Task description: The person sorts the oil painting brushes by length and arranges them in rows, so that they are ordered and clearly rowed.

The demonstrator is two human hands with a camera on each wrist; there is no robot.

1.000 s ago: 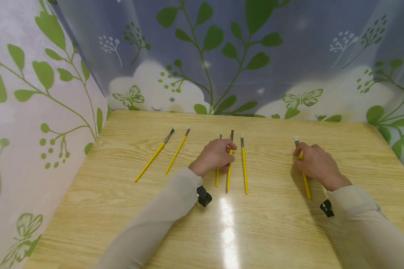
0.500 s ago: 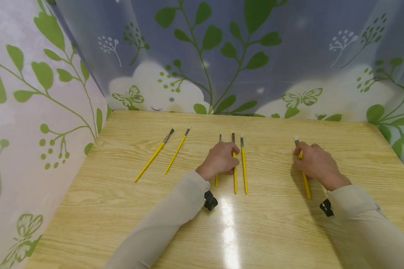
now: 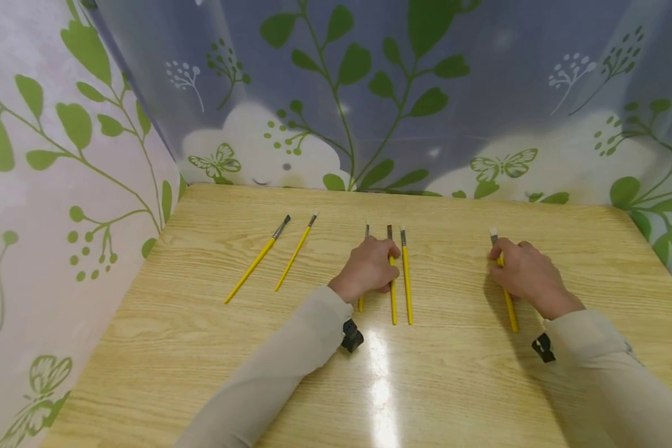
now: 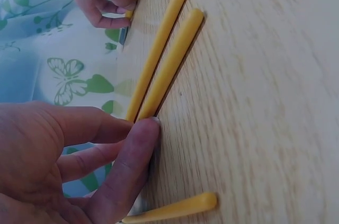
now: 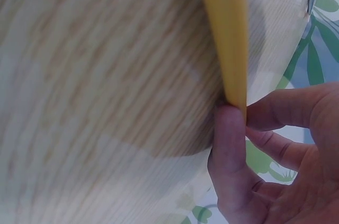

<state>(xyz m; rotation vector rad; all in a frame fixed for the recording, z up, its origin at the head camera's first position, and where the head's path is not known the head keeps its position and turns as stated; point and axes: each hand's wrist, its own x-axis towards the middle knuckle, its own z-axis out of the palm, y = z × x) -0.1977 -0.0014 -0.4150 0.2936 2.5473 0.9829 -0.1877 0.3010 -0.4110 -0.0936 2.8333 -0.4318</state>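
Observation:
My left hand pinches a yellow-handled paintbrush with dark reddish bristles between thumb and fingers, low over the wooden table. Just right of it, nearly parallel, lies a white-tipped paintbrush. A thinner brush lies partly hidden under the left hand; its handle end shows at the bottom of the left wrist view. Well to the right, my right hand pinches a wider white-bristled paintbrush near its metal collar, bristles pointing to the back wall. That brush's yellow handle fills the upper part of the right wrist view.
Two more yellow brushes lie slanted on the left: a thick dark-bristled brush and a slim one. The wooden table meets a leaf-patterned wall covering at the back and left.
My left hand has slid a little to the right with the reddish-bristled brush, bringing it close beside the white-tipped one. The right hand and its brush have stayed still.

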